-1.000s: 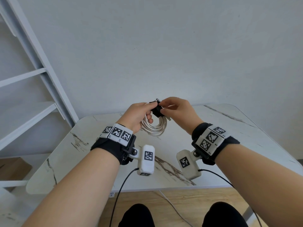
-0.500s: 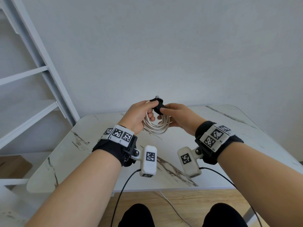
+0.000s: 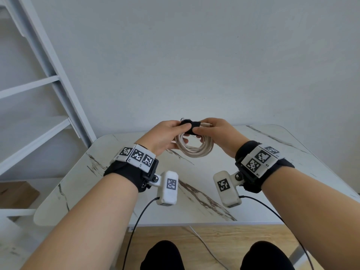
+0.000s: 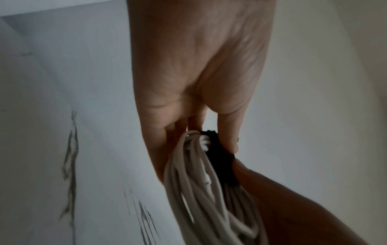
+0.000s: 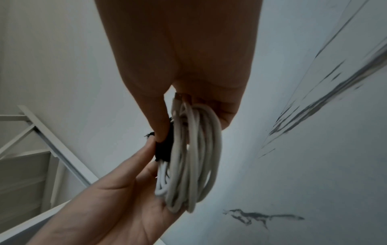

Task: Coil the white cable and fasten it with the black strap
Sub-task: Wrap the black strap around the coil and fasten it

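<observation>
The white cable [image 3: 194, 149] hangs as a coil of several loops above the table, held up between both hands. The black strap [image 3: 191, 126] is wrapped round the top of the coil. My left hand [image 3: 171, 133] pinches the strap and coil from the left, thumb on top. My right hand [image 3: 212, 129] pinches them from the right, and a cable plug [image 3: 206, 124] sticks out by its fingers. From the left wrist the coil [image 4: 201, 190] and strap [image 4: 220, 159] show under my thumb. From the right wrist the coil [image 5: 192, 157] and strap [image 5: 165, 149] sit between both thumbs.
The white marble-pattern table [image 3: 214, 191] lies below the hands, its front edge near my knees. A white shelf frame [image 3: 48, 98] stands at the left against the grey wall. Thin cables hang from the wrist cameras to the wooden floor [image 3: 214, 246].
Both hands have turned the coil so the strap lies flat across its top; my right hand has moved from pulling the strap end to pinching the wrapped strap. The coil hangs more open.
</observation>
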A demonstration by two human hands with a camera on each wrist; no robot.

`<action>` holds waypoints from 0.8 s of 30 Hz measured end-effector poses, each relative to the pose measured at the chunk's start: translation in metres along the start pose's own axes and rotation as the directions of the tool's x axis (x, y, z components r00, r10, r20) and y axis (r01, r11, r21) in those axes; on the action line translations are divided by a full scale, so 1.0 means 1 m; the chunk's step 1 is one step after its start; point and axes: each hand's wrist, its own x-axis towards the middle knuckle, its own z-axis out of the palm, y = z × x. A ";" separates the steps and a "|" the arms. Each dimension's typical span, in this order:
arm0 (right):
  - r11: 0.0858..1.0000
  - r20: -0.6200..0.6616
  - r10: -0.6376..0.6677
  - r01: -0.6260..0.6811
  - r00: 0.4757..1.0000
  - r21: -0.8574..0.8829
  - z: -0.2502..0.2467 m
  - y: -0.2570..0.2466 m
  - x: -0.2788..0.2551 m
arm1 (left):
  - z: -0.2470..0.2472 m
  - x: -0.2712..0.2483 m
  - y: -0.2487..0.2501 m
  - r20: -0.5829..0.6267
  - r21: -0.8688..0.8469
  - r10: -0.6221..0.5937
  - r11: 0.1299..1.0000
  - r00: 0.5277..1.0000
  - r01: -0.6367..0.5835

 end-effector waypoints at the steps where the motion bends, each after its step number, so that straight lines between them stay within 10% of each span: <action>1: 1.000 -0.013 -0.007 0.007 1.000 0.011 0.000 0.001 0.000 | 0.000 0.001 -0.001 -0.008 -0.014 -0.003 1.000 1.000 0.003; 11: 0.985 0.053 0.171 -0.172 0.984 0.030 0.001 0.006 0.001 | 0.005 0.016 -0.011 -0.284 -0.299 -0.092 0.954 0.954 0.003; 24: 0.968 -0.194 0.252 -0.250 0.948 0.031 -0.005 0.028 0.026 | 0.004 0.034 -0.043 -0.260 -0.203 -0.237 0.961 0.936 0.187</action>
